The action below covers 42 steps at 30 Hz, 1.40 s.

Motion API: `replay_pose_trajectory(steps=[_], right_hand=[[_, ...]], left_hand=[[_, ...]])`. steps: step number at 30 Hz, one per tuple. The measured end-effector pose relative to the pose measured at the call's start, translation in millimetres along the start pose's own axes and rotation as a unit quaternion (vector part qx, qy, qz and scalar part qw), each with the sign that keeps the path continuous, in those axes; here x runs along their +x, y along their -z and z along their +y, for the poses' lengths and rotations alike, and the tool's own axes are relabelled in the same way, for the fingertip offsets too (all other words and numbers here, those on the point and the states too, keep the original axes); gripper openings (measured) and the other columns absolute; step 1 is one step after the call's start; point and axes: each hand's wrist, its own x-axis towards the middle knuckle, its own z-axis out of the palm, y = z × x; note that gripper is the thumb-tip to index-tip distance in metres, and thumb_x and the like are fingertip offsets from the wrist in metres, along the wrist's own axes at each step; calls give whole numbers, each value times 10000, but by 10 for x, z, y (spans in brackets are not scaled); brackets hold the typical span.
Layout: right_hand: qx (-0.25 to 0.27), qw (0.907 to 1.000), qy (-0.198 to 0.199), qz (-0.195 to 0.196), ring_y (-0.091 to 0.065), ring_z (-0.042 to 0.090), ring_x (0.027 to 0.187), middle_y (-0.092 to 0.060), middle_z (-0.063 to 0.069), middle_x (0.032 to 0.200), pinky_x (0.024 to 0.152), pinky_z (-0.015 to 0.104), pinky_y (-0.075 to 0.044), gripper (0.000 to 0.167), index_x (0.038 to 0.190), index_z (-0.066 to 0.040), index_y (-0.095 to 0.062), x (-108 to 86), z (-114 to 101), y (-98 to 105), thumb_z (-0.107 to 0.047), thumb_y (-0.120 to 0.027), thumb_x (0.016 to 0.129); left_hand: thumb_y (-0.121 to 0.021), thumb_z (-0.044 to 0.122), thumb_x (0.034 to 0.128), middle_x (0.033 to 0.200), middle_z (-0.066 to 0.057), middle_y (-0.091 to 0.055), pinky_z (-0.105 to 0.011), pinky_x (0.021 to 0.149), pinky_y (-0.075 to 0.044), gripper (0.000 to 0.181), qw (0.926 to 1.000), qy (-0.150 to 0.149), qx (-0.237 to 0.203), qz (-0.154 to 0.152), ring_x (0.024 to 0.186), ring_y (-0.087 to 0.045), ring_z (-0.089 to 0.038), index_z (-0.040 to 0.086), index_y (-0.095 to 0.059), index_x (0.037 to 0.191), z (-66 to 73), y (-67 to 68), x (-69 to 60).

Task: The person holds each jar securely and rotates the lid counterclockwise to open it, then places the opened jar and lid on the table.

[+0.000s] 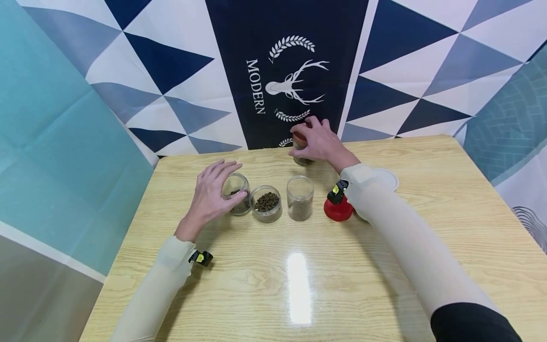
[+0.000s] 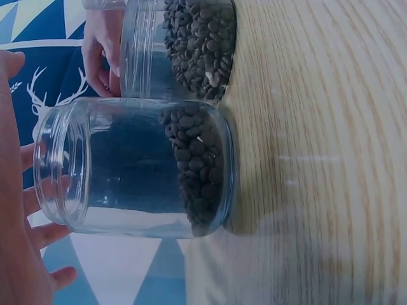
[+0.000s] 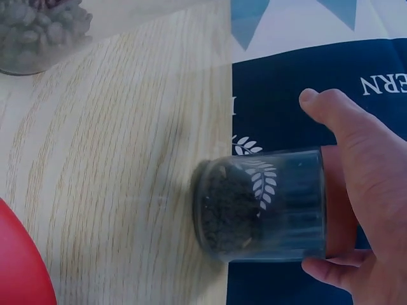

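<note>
At the table's back edge stands a glass jar (image 3: 261, 206) with a reddish-brown lid (image 1: 300, 138) and dark contents. My right hand (image 1: 318, 141) is around its top, fingers spread; in the right wrist view one fingertip stands clear of the glass. On the left, my left hand (image 1: 215, 189) is beside an uncapped clear jar (image 2: 133, 171), part-filled with dark pellets. Its fingers are spread near the mouth, and touch cannot be told. To the right of that jar come a low jar of brown pellets (image 1: 267, 203) and a taller clear jar (image 1: 300, 199) with contents at its bottom.
A red, round-based object (image 1: 337, 211) stands under my right wrist, partly hidden. Behind that forearm lies a white disc (image 1: 386, 178), and another item is mostly covered by the sleeve. A patterned cloth wall (image 1: 179, 61) rises at the back of the wooden table (image 1: 248, 280).
</note>
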Motion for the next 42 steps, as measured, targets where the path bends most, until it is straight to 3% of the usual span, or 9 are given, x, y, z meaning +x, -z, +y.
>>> replay_pose_trajectory(steps=[11, 18, 22, 29, 42], right_hand=[[-300, 9994, 179, 24, -452, 465, 1316, -488, 225, 1550, 996, 625, -589, 579, 1553, -288, -593, -60, -32, 11, -426, -784, 1024], [-708, 9968, 111, -362, -513, 431, 1229, -533, 206, 1441, 953, 560, -575, 617, 1543, -253, -621, -114, -116, 68, -491, -778, 996], [-874, 9949, 143, -484, -561, 441, 1192, -583, 217, 1370, 987, 548, -550, 634, 1529, -215, -636, -137, -156, 89, -513, -768, 985], [-881, 9950, 63, -456, -565, 451, 1227, -582, 226, 1409, 995, 566, -572, 669, 1550, -207, -631, -161, -152, 87, -530, -762, 979], [-788, 9962, 123, -338, -574, 445, 1217, -599, 220, 1392, 989, 565, -564, 686, 1547, -184, -647, -194, -149, 89, -517, -779, 962]], left_hand=[[-586, 739, 946, 1669, -147, -613, -799, 1296, -299, 874, 10000, 26, 2, -65, 1624, -461, -464, 170, -614, 1608, -4, -21, 8], [-630, 667, 928, 1670, -148, -613, -797, 1291, -305, 836, 10000, 29, 7, -64, 1614, -468, -470, 169, -621, 1600, 8, -10, 12], [-585, 752, 945, 1673, -148, -610, -799, 1288, -305, 875, 10000, 12, 3, -67, 1612, -469, -469, 171, -622, 1599, 8, -12, 18], [-410, 953, 939, 1676, -152, -605, -800, 1300, -294, 1054, 9999, 13, 35, -136, 1630, -451, -470, 161, -613, 1604, 13, -18, 18], [-475, 884, 949, 1680, -150, -602, -793, 1308, -289, 984, 9999, 24, 19, -156, 1639, -443, -467, 164, -612, 1606, 4, -22, 6]])
